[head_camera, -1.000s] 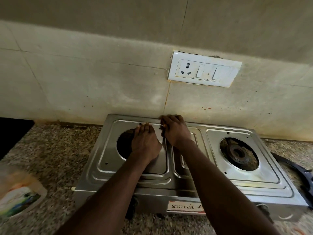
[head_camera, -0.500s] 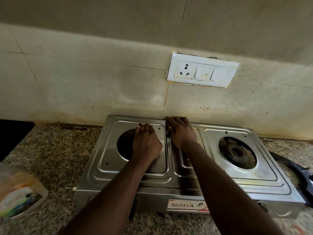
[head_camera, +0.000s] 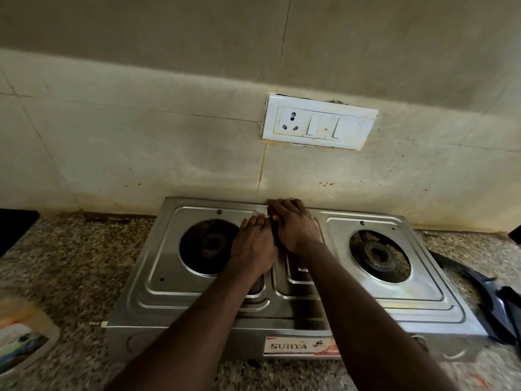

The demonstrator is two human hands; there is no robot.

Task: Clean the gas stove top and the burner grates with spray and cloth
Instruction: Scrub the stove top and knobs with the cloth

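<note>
A steel two-burner gas stove (head_camera: 408, 300) stands on a speckled counter against the wall, with no grates on it. Its left burner (head_camera: 211, 244) and right burner (head_camera: 377, 255) lie bare in their round openings. My left hand (head_camera: 253, 246) rests flat on the top just right of the left burner. My right hand (head_camera: 293, 224) sits beside it at the back middle edge, fingers bent over a thin dark cloth (head_camera: 274, 235) that shows only as a strip between the hands. A black burner grate (head_camera: 485, 300) lies on the counter right of the stove.
A blurred container with a colourful label (head_camera: 22, 340) sits at the lower left on the granite counter (head_camera: 70, 263). A white socket and switch plate (head_camera: 318, 122) is on the stained tile wall above the stove. Something black (head_camera: 14, 227) borders the far left.
My left hand has slid right off the left burner opening and now lies against my right hand. My right hand has stayed at the back middle edge.
</note>
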